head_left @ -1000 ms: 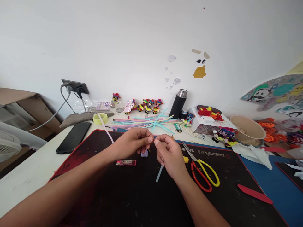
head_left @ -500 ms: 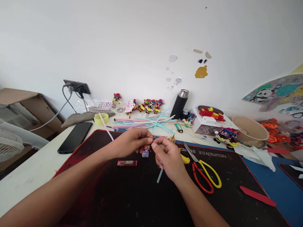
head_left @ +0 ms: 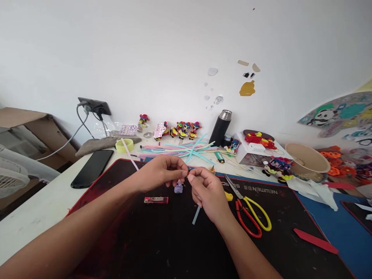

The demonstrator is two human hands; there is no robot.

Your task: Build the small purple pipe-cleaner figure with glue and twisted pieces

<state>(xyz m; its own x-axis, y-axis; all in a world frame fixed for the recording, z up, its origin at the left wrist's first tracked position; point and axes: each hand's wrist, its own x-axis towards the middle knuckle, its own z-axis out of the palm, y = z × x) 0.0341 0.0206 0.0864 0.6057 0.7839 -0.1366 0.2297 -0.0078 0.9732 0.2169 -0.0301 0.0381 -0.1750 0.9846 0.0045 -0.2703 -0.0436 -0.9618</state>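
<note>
Above the black mat [head_left: 162, 244], my left hand [head_left: 167, 172] and my right hand [head_left: 205, 190] meet fingertip to fingertip. Both are closed in a pinch on a tiny reddish piece [head_left: 188, 174], mostly hidden by the fingers. Just below my left fingers is a small purple figure [head_left: 178, 188]. A pale translucent stick [head_left: 196, 215] shows below my right hand. The pink lighter [head_left: 156, 200] lies on the mat to the left. Scissors [head_left: 252, 215] with one red and one yellow handle lie right of my right hand.
Behind my hands are colourful fuzzy stems [head_left: 174, 150], small figures [head_left: 183, 130] and a black flask [head_left: 221, 128]. A phone [head_left: 92, 169] and yellow tape roll [head_left: 124, 145] are at left. At right are a white box [head_left: 255, 153], a bowl [head_left: 307, 157] and a red strip [head_left: 316, 241].
Both hands have shifted very slightly, with the fingertips still together. More of the purple figure's top shows below the left fingers.
</note>
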